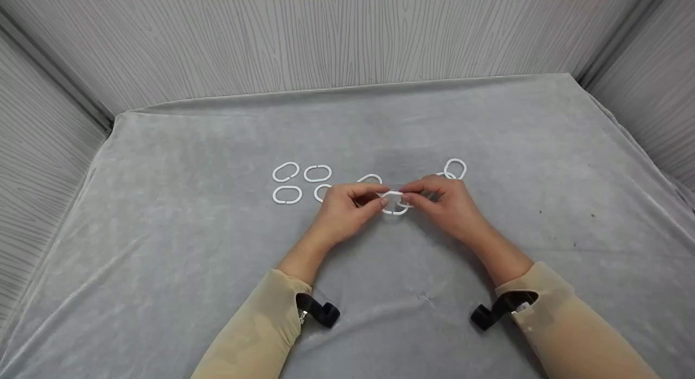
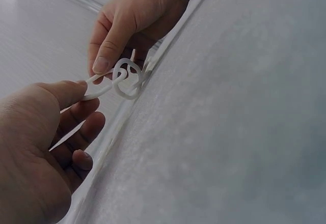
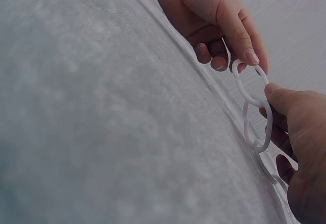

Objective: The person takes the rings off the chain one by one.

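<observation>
Farthest left in the head view, five loose white oval plastic links (image 1: 274,195) lie on the soft grey cloth (image 1: 179,248), three fully visible and two partly hidden by the person's left hand (image 1: 345,210). This hand, below a beige fabric sleeve (image 1: 250,324), pinches one end of a white oval plastic held link (image 1: 394,193) between thumb and forefinger; the left wrist view shows its remaining fingers loosely bent, holding nothing. The held link sits between the two hands, raised off the cloth. Next comes the person's right hand (image 1: 445,205), below a matching sleeve, pinching a second white joined link (image 3: 269,124) threaded through the first. The head view mostly hides that joined link behind the fingers, while the right wrist view shows it plainly, with more chain trailing beneath. Farthest right, a white end link (image 1: 455,160) hooks into a partly covered neighbour. Counted: two hands, five loose links, four chained links, nine altogether
</observation>
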`<act>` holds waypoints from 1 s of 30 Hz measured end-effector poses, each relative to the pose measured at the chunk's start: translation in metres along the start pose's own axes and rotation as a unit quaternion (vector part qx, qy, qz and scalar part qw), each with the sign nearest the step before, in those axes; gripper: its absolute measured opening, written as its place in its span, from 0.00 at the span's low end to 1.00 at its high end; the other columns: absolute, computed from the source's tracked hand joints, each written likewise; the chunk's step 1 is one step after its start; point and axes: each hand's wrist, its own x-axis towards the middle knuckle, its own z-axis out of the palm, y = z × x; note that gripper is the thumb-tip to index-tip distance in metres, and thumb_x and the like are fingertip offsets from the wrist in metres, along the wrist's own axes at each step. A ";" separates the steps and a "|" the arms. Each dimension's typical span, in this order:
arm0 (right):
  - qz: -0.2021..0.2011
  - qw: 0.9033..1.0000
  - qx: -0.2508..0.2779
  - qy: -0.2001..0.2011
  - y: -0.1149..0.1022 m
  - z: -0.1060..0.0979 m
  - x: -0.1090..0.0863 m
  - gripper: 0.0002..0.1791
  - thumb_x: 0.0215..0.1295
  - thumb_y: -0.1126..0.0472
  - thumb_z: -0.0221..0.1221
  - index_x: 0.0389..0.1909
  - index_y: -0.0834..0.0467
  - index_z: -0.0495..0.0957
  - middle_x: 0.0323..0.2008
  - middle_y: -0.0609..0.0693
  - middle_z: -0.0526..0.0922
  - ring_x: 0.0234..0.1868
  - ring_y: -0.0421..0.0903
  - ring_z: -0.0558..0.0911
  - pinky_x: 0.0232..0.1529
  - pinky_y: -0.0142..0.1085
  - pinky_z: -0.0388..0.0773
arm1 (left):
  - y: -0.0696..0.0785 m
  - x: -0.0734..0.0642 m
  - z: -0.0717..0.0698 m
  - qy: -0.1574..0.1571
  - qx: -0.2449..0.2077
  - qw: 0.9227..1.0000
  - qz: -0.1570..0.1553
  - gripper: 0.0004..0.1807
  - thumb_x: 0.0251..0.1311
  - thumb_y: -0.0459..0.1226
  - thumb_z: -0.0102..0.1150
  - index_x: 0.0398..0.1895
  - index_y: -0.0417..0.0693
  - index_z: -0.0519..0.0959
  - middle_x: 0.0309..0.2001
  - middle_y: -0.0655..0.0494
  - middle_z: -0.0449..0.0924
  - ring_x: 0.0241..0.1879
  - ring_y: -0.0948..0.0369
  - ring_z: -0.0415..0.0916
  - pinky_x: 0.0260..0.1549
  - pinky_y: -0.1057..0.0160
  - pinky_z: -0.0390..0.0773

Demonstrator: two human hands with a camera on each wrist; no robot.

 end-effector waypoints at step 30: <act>0.014 0.997 -0.029 0.064 0.004 -0.002 -0.001 0.09 0.69 0.65 0.71 0.49 0.58 0.91 0.44 0.48 0.91 0.49 0.44 0.84 0.54 0.40 0.77 | -0.002 0.003 0.000 0.133 0.006 0.991 -0.025 0.09 0.64 0.30 0.71 0.47 0.39 0.91 0.31 0.54 0.89 0.28 0.67 0.79 0.31 0.71 0.77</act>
